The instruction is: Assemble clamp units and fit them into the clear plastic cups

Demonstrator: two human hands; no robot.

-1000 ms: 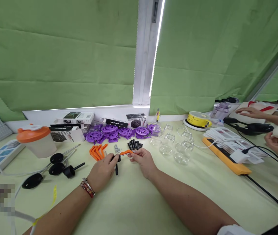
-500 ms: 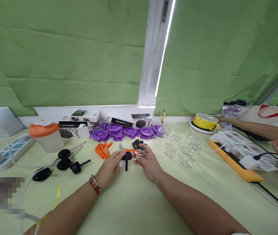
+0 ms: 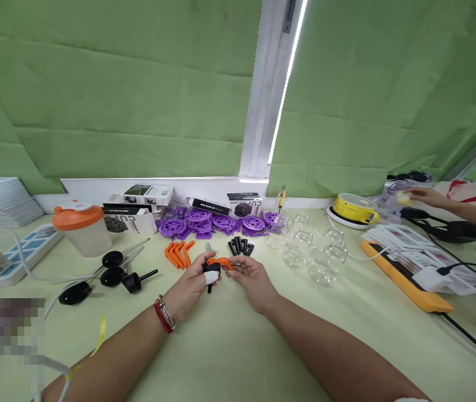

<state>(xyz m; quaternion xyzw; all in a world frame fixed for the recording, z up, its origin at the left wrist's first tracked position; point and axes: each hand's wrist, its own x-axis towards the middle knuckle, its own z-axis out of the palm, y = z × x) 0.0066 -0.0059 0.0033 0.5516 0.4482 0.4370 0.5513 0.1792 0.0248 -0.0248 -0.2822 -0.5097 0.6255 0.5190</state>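
Observation:
My left hand (image 3: 188, 286), thumb wrapped in white, grips a black plastic part with a short stem (image 3: 210, 288). A bent orange lever (image 3: 223, 263) lies against the top of this part, its other end pinched by my right hand (image 3: 256, 281). Whether the two pieces are joined is hidden by my fingers. Just beyond my left hand are several orange levers (image 3: 176, 254) and some thin metal pins (image 3: 208, 249). Short black tubes (image 3: 240, 245) lie past my right fingers. More black stemmed parts (image 3: 134, 282) rest to the left.
Purple wheel-shaped pieces (image 3: 199, 218) line the back before printed boxes (image 3: 131, 223). Clear plastic cups (image 3: 295, 258) stand right of centre, a yellow bowl (image 3: 352, 210) behind them. An orange-lidded shaker (image 3: 81, 226) is at left. A co-worker's hand (image 3: 424, 195) reaches in at right.
The orange lever now sits across the black part's top, and my left thumb has come over the front of that part. The co-worker's far hand has lifted, holding something pale yellow.

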